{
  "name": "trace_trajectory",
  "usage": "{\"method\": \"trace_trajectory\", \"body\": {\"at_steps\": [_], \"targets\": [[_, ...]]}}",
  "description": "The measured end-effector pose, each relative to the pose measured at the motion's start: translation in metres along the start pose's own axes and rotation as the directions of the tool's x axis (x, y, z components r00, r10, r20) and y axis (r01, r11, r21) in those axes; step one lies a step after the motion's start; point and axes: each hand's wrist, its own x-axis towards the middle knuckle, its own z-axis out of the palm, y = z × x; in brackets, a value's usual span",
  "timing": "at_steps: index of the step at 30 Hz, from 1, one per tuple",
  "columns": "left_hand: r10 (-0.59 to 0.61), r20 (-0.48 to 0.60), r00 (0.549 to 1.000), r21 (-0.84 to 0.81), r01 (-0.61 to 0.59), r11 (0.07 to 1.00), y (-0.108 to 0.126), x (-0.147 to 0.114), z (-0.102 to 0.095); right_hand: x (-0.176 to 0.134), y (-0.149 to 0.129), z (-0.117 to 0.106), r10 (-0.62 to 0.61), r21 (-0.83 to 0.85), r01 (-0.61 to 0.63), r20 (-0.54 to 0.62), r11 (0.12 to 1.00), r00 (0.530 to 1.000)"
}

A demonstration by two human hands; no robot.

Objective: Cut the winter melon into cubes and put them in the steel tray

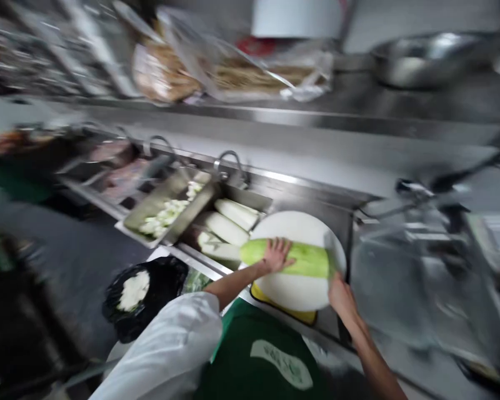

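A long pale-green gourd (pixel 310 260) lies across a round white cutting board (pixel 295 297). My left hand (pixel 277 255) rests over its middle, fingers across the top and thumb toward me, holding it against the board. At the gourd's right end, my right hand (pixel 340 291) is closed around the handle of a knife. The broad knife blade (pixel 330 244) is upright against that end and blurred, so I cannot tell if it is in the flesh. Several peeled pale gourds (pixel 227 226) lie in a steel sink just left of the board.
A steel basin (pixel 162 219) further left holds white-green cut pieces. A bin with a black bag (pixel 162 280) stands below the counter. Overhead, a steel shelf (pixel 358 119) carries bagged goods and a metal bowl (pixel 425 61). Blurred clear containers (pixel 391 278) are to the right.
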Motion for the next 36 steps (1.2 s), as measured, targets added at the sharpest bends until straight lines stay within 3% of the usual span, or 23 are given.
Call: {"method": "trace_trajectory", "body": {"at_steps": [2,4,12,17,24,32,36], "targets": [[-0.004,0.012,1.0,0.023,0.004,1.0,0.009,0.014,0.003,-0.021,0.033,0.014,0.129,0.033,-0.131,0.069,0.991,0.989],[0.022,0.018,1.0,0.031,-0.022,0.999,0.019,0.02,0.007,-0.027,0.044,0.02,0.165,0.062,-0.172,0.102,0.983,0.981],[0.064,0.038,0.997,-0.022,-0.063,0.998,0.024,0.022,0.015,-0.017,0.042,0.016,0.141,0.062,-0.147,0.087,0.987,0.986],[0.083,0.036,0.996,-0.038,-0.082,0.996,0.022,0.024,0.017,-0.037,0.051,-0.003,0.155,0.048,-0.159,0.084,0.986,0.984],[0.084,0.021,0.996,-0.014,-0.084,0.996,0.023,0.024,0.016,-0.059,0.038,-0.014,0.107,0.044,-0.113,0.123,0.993,0.987],[0.099,-0.01,0.995,-0.002,-0.099,0.995,0.023,0.023,0.019,-0.037,0.04,-0.025,0.055,0.1,-0.077,0.206,0.992,0.977],[0.108,-0.01,0.994,0.007,-0.108,0.994,0.022,0.024,0.022,-0.007,0.029,-0.007,0.092,0.091,-0.109,0.18,0.99,0.979]]}}
